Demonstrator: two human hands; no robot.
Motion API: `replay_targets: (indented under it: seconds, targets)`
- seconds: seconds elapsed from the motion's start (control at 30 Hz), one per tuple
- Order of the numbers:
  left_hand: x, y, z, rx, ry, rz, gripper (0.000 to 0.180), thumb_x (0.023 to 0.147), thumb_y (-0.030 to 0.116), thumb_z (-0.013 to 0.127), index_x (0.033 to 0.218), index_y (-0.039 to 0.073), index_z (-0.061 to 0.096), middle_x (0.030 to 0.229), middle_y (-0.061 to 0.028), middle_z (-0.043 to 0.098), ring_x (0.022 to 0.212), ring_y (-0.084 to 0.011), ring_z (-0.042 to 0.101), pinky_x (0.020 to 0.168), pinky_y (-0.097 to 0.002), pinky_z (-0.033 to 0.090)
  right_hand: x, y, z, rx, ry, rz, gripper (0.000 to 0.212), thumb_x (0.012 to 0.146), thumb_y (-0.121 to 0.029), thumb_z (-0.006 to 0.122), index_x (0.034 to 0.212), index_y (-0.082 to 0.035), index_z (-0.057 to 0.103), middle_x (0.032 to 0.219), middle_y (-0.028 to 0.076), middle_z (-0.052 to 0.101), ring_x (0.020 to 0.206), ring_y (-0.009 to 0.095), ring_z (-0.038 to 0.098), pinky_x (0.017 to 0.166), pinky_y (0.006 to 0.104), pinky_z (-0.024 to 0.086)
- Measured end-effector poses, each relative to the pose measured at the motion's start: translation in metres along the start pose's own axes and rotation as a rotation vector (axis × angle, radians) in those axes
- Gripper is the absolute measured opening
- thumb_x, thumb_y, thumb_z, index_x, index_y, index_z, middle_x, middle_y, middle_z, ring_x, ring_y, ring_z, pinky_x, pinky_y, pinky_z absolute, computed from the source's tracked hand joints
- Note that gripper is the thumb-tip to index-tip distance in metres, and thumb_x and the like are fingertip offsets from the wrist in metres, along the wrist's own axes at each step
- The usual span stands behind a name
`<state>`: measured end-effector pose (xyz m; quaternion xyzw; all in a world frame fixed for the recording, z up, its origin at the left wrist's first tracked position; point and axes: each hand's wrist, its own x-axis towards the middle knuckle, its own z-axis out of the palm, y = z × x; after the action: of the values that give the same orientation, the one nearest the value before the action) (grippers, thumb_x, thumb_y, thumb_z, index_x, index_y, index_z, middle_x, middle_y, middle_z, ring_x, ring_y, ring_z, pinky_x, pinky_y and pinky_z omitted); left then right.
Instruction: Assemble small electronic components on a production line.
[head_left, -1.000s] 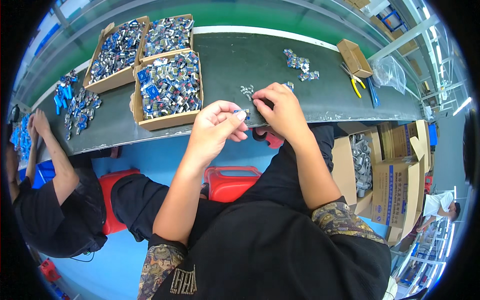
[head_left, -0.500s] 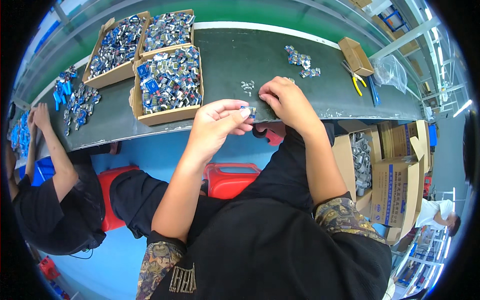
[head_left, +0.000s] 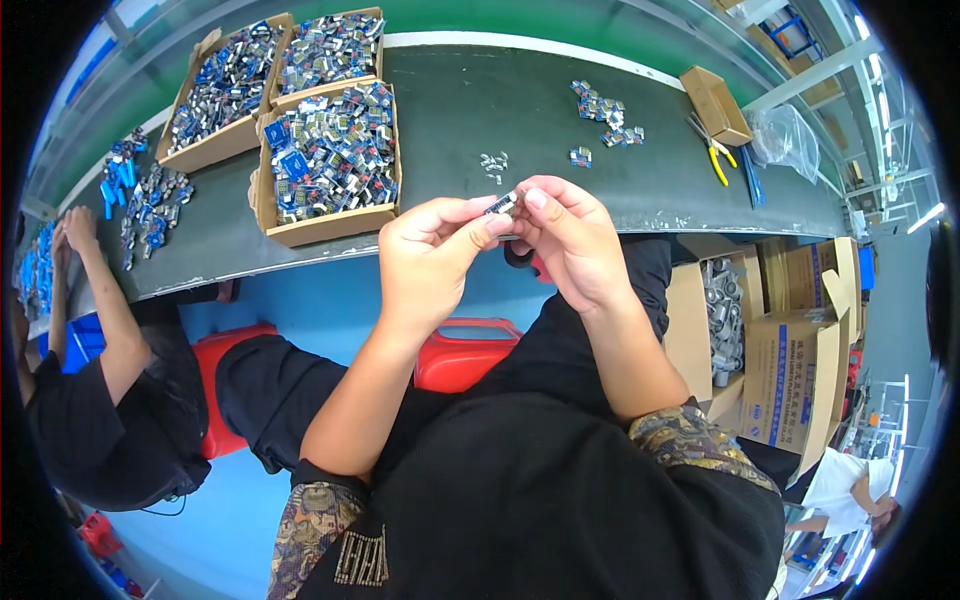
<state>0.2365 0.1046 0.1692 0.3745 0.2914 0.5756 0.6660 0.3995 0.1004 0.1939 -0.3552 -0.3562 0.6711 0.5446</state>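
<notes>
Between thumb and forefinger, my left hand (head_left: 428, 262) is closed on a small circuit board (head_left: 501, 205), held just above the bench's front edge. At the board's right end are the pinched fingertips of my right hand (head_left: 580, 245); they hide whatever is in them. Just beyond my hands, several tiny whitish parts (head_left: 493, 164) lie loose on the dark bench (head_left: 450, 110). One small blue board (head_left: 580, 157) rests to their right, and a cluster of similar boards (head_left: 603, 110) sits farther back.
Cardboard boxes of small boards (head_left: 330, 215) stand at left. At right are a small open box (head_left: 716, 105), yellow-handled pliers (head_left: 718, 163) and a plastic bag (head_left: 785, 142). Below, a carton holds grey parts (head_left: 726, 320). A co-worker's hand (head_left: 78, 228) is at far left.
My right hand has come from beside the whitish parts to the circuit board in my left hand. A single blue board, mostly covered before, now shows on the bench.
</notes>
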Motion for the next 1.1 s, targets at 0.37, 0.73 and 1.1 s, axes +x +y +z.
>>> replay_targets:
  seconds: [0.37,0.73,1.1]
  targets:
    - [0.000,-0.010,0.002,-0.048,0.046,0.060,0.017,0.085,-0.002,0.067,0.102,-0.006,0.065,0.096,-0.0155,0.070,0.086,-0.0202,0.070,0.073,-0.0255,0.058,0.003,0.002,-0.002,-0.008,-0.006,-0.014,0.015,0.093,-0.015,0.062,0.103,-0.004,0.063,0.095,0.006,0.066,0.085,0.016,0.063,0.070,0.0287,0.048]
    - [0.002,-0.008,0.003,0.011,0.020,0.062,0.017,0.085,-0.006,0.066,0.102,-0.008,0.067,0.096,-0.0134,0.070,0.088,-0.0142,0.067,0.078,-0.0239,0.054,0.006,0.006,-0.007,-0.033,0.000,-0.014,0.015,0.093,-0.014,0.062,0.103,-0.003,0.063,0.095,0.007,0.066,0.087,0.016,0.063,0.076,0.0287,0.050]
    - [0.001,-0.008,0.000,0.013,0.037,0.068,0.015,0.086,-0.005,0.066,0.100,-0.007,0.067,0.094,-0.0128,0.070,0.085,-0.0133,0.067,0.077,-0.0236,0.054,0.002,0.016,0.004,-0.180,0.088,-0.099,0.018,0.094,-0.017,0.062,0.104,-0.003,0.063,0.092,0.005,0.067,0.079,0.012,0.063,0.067,0.0259,0.047]
